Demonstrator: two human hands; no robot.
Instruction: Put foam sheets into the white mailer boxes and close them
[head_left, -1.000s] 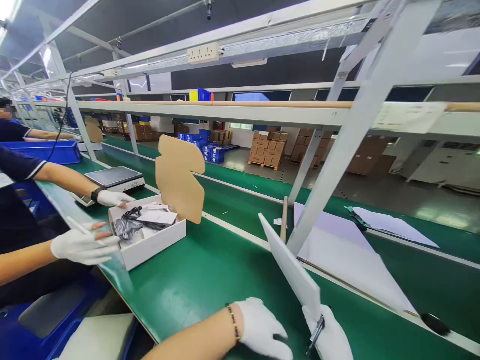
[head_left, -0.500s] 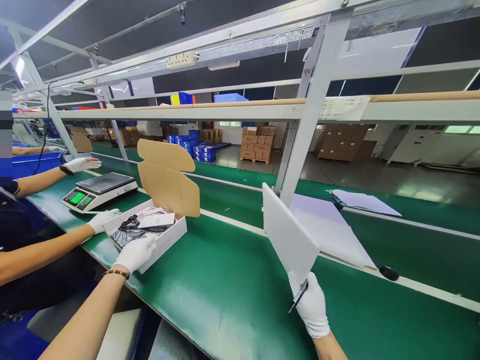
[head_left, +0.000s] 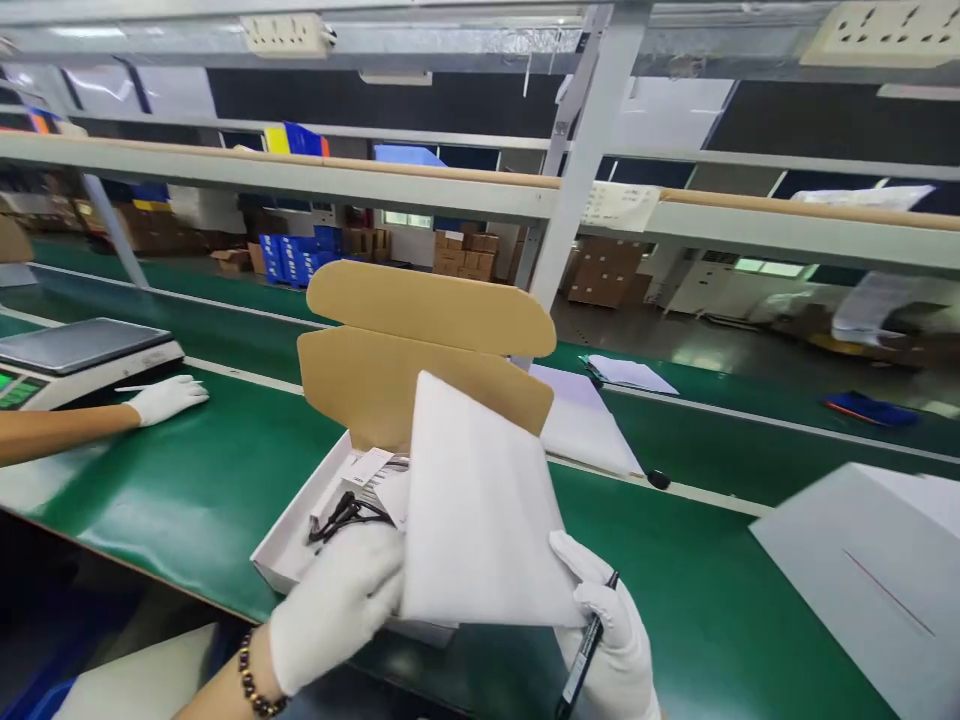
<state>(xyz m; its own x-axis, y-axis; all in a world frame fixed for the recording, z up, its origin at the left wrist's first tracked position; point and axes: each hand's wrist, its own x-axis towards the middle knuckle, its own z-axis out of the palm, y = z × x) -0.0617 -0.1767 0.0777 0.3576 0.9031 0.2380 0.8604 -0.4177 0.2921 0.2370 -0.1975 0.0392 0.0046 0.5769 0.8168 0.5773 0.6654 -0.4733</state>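
Note:
An opened cardboard box (head_left: pixel 296 525), white outside and brown inside its raised lid (head_left: pixel 427 345), sits on the green bench. A black cable (head_left: pixel 349 515) and white papers (head_left: pixel 367 467) show inside; the white foam sheet (head_left: pixel 480 510) hides the box's right part. My left hand (head_left: pixel 341 600), in a white glove, is closed over the box's near wall, its fingertips beside the sheet's left edge. My gloved right hand (head_left: pixel 604 620) pinches the sheet's lower right corner, with a black pen (head_left: pixel 589 650) also held across the fingers. The sheet is tilted above the box.
A co-worker's gloved hand (head_left: pixel 169 398) rests on the bench beside a weighing scale (head_left: pixel 90 345) at left. More white sheets (head_left: pixel 581 420) lie behind the box, near a small black object (head_left: pixel 658 480). A white box (head_left: pixel 862 570) stands at right. A metal post (head_left: pixel 581 150) rises behind.
The open box has moved right, away from the co-worker, with my left hand at it. My right hand has brought the foam sheet over the box. The view has turned right.

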